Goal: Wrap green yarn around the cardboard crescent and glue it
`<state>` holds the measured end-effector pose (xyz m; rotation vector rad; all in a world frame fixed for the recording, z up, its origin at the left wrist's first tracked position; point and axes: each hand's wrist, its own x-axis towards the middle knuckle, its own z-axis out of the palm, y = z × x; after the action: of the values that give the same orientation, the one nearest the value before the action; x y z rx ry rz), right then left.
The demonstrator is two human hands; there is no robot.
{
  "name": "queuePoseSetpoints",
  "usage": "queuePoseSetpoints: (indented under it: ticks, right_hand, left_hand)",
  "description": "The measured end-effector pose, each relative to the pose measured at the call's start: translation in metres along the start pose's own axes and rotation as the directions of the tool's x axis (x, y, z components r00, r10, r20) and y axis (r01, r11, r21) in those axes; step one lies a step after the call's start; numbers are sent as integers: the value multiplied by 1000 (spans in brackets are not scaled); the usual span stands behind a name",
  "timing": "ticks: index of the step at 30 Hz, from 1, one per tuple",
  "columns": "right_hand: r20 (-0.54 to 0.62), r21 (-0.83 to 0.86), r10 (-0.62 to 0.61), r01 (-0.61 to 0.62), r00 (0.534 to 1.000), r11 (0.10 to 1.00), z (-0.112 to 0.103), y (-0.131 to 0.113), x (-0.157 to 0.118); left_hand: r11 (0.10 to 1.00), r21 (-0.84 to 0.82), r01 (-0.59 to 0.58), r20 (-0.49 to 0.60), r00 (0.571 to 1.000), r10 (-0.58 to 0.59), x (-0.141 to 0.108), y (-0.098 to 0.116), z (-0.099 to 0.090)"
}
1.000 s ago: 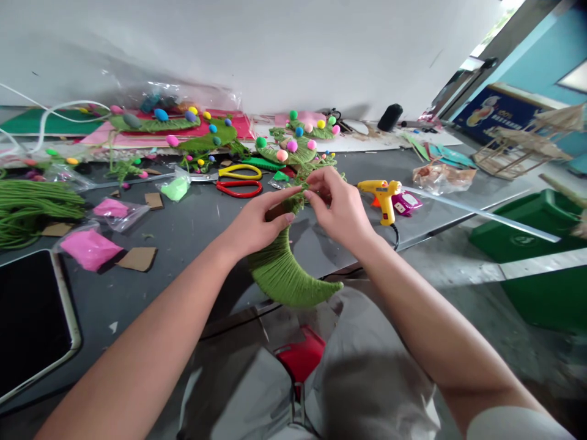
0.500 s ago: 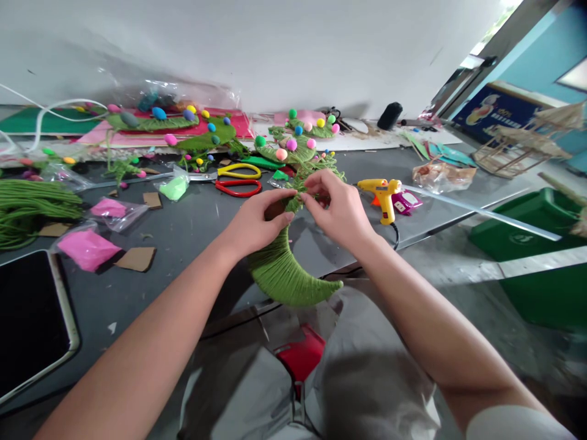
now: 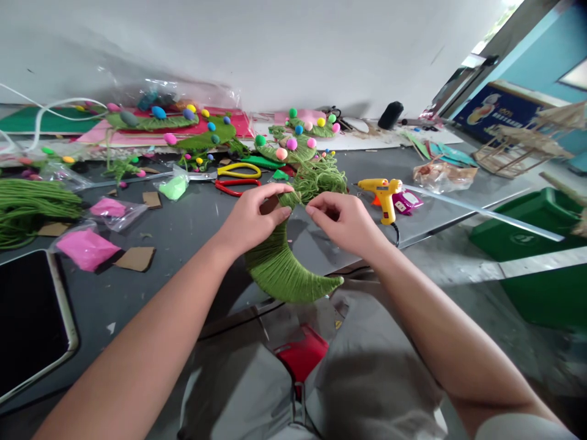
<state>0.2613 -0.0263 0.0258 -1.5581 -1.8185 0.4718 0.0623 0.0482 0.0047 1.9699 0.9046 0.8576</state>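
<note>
A crescent wrapped in green yarn [image 3: 293, 275] hangs over the table's front edge, its lower tip pointing right. My left hand [image 3: 257, 214] grips its upper end between thumb and fingers. Close to that end, my right hand [image 3: 342, 220] is closed in a pinch on green yarn, just right of the crescent's top. A loose tangle of green yarn [image 3: 323, 176] lies on the table behind my hands. The tips of my right fingers partly hide the strand they pinch.
Yellow-and-red-handled scissors [image 3: 238, 178] lie behind my left hand. A yellow glue gun [image 3: 383, 195] is at right. Pom-pom-decorated green pieces [image 3: 293, 150] line the back. At left are a green yarn bundle [image 3: 36, 211], pink packets [image 3: 89, 247] and a tablet [image 3: 32, 324].
My right hand has moved slightly down and right, away from the crescent's top. The upper end and the yarn tangle behind it now show more. My left hand keeps its hold.
</note>
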Motion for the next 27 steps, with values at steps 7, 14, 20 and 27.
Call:
queuePoseSetpoints:
  ticks: [7, 14, 20, 27]
  right_hand:
    - [118, 105, -8, -5, 993, 994, -1, 7, 2]
    - [224, 73, -88, 74, 971, 995, -5, 14, 6]
    - [250, 46, -107, 98, 962, 994, -13, 23, 13]
    - [122, 33, -88, 84, 989, 996, -17, 17, 13]
  left_hand:
    - [969, -239, 61, 52, 997, -50, 0, 4, -3]
    - [890, -414, 192, 240, 966, -96, -4, 10, -6]
    - [890, -376, 257, 404, 910, -92, -7, 9, -7]
    - [970, -162, 180, 440, 893, -92, -4, 1, -3]
